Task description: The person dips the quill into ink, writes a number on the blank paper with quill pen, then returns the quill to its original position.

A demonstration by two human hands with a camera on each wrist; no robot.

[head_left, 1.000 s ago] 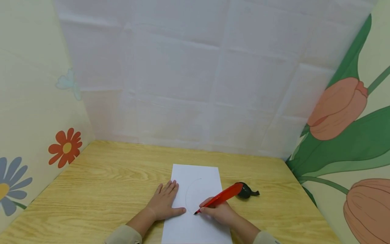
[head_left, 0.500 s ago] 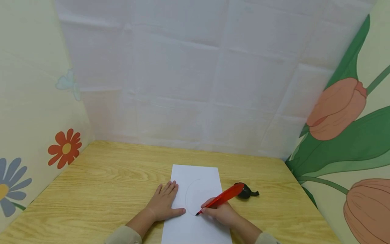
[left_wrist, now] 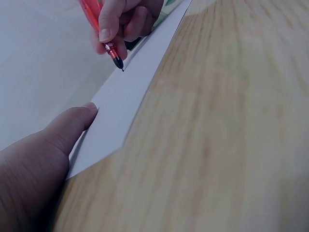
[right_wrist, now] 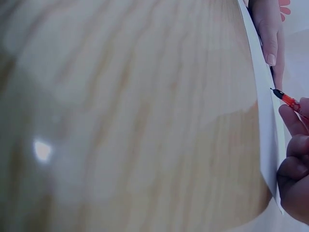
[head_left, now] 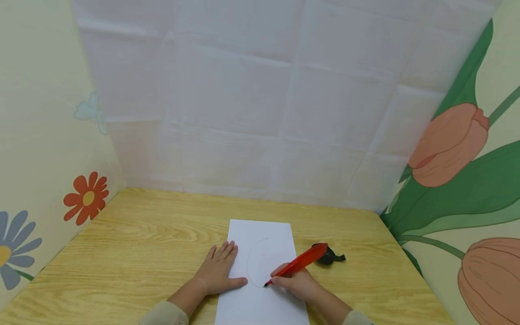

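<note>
My right hand [head_left: 299, 283] pinches a red feather-shaped pen [head_left: 302, 261] between thumb and fingers. The pen is tilted, its black tip touching a white sheet of paper [head_left: 260, 307] in the head view. From that tip a thin curved line runs up the left side of the sheet, like an open half-oval. My left hand [head_left: 217, 273] lies with fingers spread over the paper's left edge, thumb on the sheet. In the left wrist view the left thumb [left_wrist: 72, 123] rests on the paper, and the pen's black tip [left_wrist: 118, 63] shows beyond it.
A shiny black rounded object with a narrow neck [head_left: 327, 257] lies on the wooden table [head_left: 154, 225], right of the paper and partly behind the pen. A white cloth [head_left: 231, 104] hangs at the back; flower-patterned panels stand on both sides.
My right hand has moved slightly to the right with the pen. The drawn line at the bottom of the curve has grown a little rightward. My left hand has stayed in place.
</note>
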